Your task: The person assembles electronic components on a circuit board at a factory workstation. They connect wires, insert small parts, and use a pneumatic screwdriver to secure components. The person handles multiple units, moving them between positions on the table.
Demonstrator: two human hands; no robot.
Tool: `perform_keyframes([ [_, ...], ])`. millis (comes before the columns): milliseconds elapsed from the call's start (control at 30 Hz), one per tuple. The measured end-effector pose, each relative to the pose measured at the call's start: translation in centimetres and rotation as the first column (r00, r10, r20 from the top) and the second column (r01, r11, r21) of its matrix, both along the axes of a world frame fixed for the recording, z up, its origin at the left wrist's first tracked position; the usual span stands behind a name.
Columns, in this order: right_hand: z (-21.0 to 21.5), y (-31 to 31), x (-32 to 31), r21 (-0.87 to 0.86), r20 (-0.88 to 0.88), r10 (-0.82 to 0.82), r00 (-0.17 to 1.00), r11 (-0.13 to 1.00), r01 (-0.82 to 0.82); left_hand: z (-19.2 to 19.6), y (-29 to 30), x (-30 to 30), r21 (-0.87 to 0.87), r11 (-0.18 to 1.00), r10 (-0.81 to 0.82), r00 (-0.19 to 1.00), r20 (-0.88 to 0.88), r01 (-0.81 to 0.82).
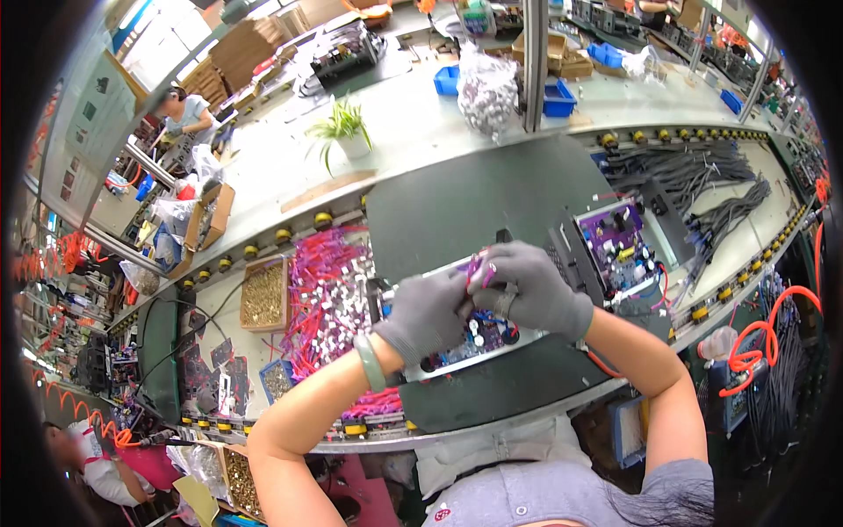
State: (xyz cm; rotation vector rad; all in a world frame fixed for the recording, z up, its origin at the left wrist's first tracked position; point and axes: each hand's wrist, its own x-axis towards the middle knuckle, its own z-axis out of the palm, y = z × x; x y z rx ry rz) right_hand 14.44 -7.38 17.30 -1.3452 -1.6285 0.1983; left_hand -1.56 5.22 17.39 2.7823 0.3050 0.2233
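My two grey-gloved hands meet over an open metal-framed electronics unit (481, 356) with a circuit board and blue and white parts inside. Purple and red wires (475, 266) show at the fingers. My right hand (537, 290) is closed on these wires with its fingers curled. My left hand (426, 314) is closed against it from the other side; its fingertips are partly hidden, and it also seems to pinch the wires. The hands cover much of the unit, which lies on a dark green mat (474, 211).
To the left lie a heap of purple and red wires with white connectors (329, 303) and a box of small brass-coloured parts (264, 294). A second unit with a purple board (619, 241) stands right, before grey cables (702, 176). A potted plant (353, 140) stands beyond.
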Motion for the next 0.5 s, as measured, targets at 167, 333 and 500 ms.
perform_keyframes([
  [167,0.3,0.0,-0.1,0.046,-0.021,0.05,0.999,0.998,-0.049,-0.2,-0.2,-0.6,0.016,1.0,-0.026,0.999,0.043,0.025],
  [333,0.0,0.1,-0.2,0.014,-0.052,0.037,0.998,0.999,-0.036,1.3,-0.3,-0.1,0.068,0.997,-0.04,0.998,-0.055,0.044],
  [500,0.0,-0.5,0.3,0.023,-0.265,0.07,0.962,0.998,-0.067,2.9,0.7,1.5,-0.098,0.995,-0.003,0.967,-0.256,-0.022],
])
